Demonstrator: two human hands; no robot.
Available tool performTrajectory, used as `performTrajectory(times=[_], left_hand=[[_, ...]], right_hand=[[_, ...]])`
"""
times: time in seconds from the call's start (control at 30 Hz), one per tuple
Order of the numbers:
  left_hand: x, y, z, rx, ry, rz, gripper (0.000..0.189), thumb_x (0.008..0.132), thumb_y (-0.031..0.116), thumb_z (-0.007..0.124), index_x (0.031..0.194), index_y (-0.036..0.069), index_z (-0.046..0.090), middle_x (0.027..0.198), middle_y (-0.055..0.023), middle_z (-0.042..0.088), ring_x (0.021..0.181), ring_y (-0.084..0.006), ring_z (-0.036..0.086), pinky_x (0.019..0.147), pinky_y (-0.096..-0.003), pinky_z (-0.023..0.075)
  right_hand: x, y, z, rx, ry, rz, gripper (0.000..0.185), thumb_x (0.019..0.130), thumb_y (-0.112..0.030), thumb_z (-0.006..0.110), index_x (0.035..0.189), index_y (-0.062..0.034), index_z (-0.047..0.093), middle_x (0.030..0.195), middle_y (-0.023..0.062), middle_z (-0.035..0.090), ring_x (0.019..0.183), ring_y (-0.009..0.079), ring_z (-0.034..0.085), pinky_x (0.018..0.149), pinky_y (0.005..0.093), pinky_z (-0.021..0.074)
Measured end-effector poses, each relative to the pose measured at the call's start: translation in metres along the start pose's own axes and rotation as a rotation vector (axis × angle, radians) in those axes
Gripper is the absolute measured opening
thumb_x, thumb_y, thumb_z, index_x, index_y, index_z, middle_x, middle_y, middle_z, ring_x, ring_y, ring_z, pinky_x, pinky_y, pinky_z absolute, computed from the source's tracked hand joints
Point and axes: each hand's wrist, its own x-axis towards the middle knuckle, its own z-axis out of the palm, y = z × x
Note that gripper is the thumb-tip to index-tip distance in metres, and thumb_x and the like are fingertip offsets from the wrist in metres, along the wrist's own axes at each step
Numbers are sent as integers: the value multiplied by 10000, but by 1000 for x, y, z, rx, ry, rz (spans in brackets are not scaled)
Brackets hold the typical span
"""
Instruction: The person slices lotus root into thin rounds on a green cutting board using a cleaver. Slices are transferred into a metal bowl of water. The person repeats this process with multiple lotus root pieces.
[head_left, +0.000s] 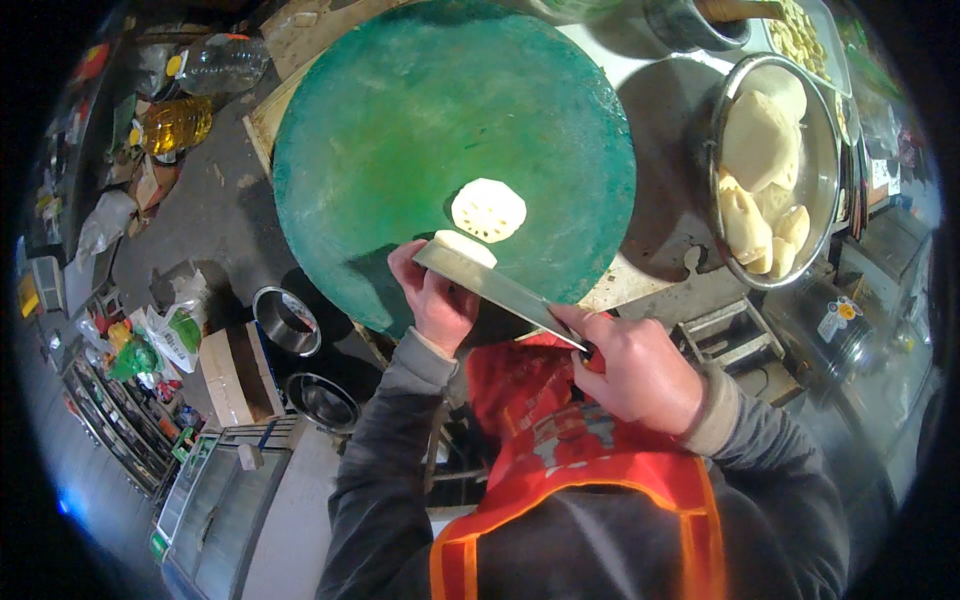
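Note:
A round green chopping board (450, 112) lies before me. One cut slice of lotus root (489, 210) rests flat on it, its holes facing up. Nearer to me my left hand (439, 304) holds a piece of lotus root, mostly hidden behind the cleaver. Another pale slice (465, 249) stands tilted against the far face of the blade. My right hand (634, 367) grips the handle of the cleaver (499, 289), whose blade slants across the board's near part, its far end beside my left fingers.
At the right a metal basin (829, 195) holds several peeled lotus roots (761, 139). Behind it stand a mortar (675, 26) with a wooden pestle and a tray of pale pieces (799, 37). Oil bottles (176, 124), metal pots (285, 322) and a cardboard box (225, 375) are at the left.

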Motion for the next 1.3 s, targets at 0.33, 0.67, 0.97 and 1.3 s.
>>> performTrajectory(times=[0.33,0.67,0.97,1.3], left_hand=[[25,48,14,620,-59,661,445,923,10,762,1341,106,645,1308,-166,566,1195,-394,534,1024,-522,470],[9,39,6,607,-91,489,545,827,112,898,1336,64,710,1441,-216,514,1342,-430,519,1096,-491,501],[18,46,10,633,-75,636,391,923,13,767,1304,66,698,1405,-182,526,1254,-392,530,1016,-492,492],[18,49,5,611,-98,642,267,981,118,728,1237,80,665,1357,-177,540,1241,-409,517,1072,-553,465]], right_hand=[[61,29,48,30,62,-35,628,865,-30,766,1489,-49,689,1080,272,787,958,442,791,872,505,638],[-6,1,5,-22,25,-16,656,889,-66,808,1532,-60,680,902,233,767,780,394,784,741,476,642],[52,16,41,-51,95,-32,629,862,-40,760,1487,-34,690,1006,276,784,893,447,785,831,510,637],[59,30,43,77,155,-82,618,870,-25,784,1483,-53,711,1097,251,792,904,428,792,832,491,631]])
